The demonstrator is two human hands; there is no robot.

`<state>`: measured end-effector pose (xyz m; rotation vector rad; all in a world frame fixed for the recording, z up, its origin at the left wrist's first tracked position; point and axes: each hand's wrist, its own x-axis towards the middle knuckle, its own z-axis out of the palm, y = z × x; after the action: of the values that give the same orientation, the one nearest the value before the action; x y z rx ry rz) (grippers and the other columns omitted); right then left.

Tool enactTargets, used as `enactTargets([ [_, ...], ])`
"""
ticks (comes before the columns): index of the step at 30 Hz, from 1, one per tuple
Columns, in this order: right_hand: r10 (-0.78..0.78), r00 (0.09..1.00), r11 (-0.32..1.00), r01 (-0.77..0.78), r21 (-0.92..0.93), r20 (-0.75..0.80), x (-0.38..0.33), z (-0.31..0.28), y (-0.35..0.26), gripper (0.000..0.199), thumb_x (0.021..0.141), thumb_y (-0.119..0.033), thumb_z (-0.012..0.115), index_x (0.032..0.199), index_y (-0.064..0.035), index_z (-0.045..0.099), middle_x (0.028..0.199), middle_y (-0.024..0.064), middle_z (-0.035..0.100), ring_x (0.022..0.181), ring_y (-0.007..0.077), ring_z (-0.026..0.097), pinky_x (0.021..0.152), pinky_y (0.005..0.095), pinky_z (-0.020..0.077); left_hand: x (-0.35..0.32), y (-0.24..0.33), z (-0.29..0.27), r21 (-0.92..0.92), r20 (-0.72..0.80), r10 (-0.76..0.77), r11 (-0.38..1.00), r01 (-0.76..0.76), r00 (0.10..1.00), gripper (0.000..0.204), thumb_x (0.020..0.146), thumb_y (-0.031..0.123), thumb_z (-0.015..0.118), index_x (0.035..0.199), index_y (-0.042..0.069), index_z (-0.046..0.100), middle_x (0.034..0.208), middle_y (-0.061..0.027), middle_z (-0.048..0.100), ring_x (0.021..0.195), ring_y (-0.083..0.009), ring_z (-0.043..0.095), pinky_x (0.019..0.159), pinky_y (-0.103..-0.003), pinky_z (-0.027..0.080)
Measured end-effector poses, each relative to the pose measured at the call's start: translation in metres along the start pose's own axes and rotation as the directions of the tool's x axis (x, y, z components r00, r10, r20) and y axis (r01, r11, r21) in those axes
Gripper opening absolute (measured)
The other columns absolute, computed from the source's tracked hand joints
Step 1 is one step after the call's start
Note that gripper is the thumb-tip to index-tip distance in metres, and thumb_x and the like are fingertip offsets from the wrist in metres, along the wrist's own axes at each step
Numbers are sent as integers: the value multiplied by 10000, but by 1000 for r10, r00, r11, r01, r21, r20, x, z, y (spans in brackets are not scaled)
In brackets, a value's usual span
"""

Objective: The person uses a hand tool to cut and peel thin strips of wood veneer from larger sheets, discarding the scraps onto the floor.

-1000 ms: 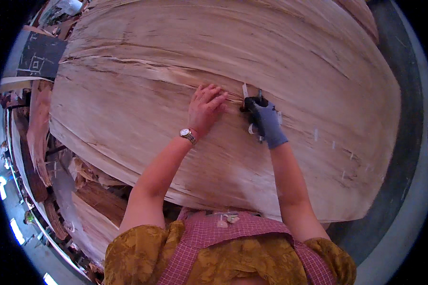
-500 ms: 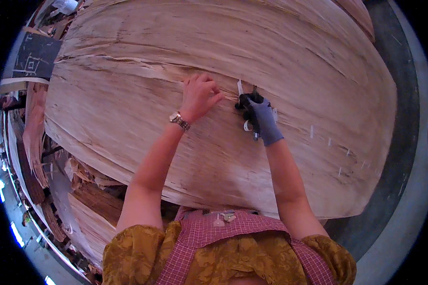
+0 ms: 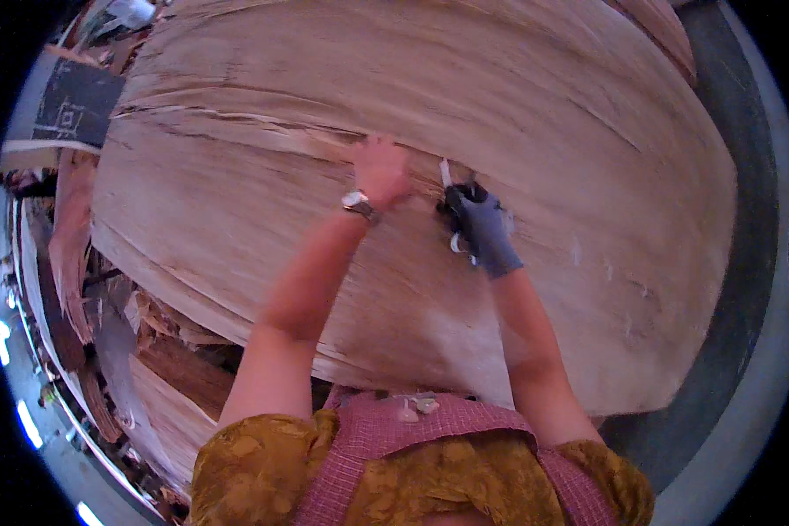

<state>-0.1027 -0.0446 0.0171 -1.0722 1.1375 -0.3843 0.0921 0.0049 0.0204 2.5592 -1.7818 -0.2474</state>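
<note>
Spread across nearly the whole view: a broad, pale sheet of thin wood veneer, bowed by the lens, split along a ragged tear running from the left edge toward the middle. Beneath its left edge, a heap of broken brown veneer offcuts; along the right, a dark grey floor strip. At the tear's inner end, a bare left hand, silver wristwatch on the wrist, fingers spread open and pressed flat on the sheet. Just beside it, a right hand in a blue-grey glove, fingers closed around a small dark-handled cutting tool with a pale blade tip on the wood; possibly a knife, though too small to tell for sure. Risk as judged: blade close to the bare fingers, so a slip along the grain could nick them; brittle veneer likely to split further if pressed or levered unevenly, lengthening the tear instead of trimming it clean.
</note>
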Motion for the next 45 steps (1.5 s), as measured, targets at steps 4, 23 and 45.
enactTargets([
  [4,-144,956,990,142,28,257,-3,36,-16,143,946,-229,602,874,-106,595,714,-31,540,586,94,480,510,251,389,14,-36,5,-36,-15,8,999,-8,1000,316,641,388,752,783,106,750,852,-144,702,866,-351,642,784,-537,485],
  [23,-41,983,963,-9,269,180,-42,-26,30,193,985,-309,555,1068,-135,561,817,-28,559,653,94,494,552,265,414,20,49,55,-18,158,-105,994,109,982,398,698,369,726,1058,202,747,1141,-50,656,1147,-287,531,873,-503,395],
  [45,84,992,995,-79,61,-93,-33,29,14,252,908,-288,681,827,-58,615,628,50,601,458,149,550,414,300,422,-19,6,-3,-197,108,36,980,-14,993,310,599,464,811,793,250,697,1069,-38,595,1126,-293,509,903,-497,360],
])
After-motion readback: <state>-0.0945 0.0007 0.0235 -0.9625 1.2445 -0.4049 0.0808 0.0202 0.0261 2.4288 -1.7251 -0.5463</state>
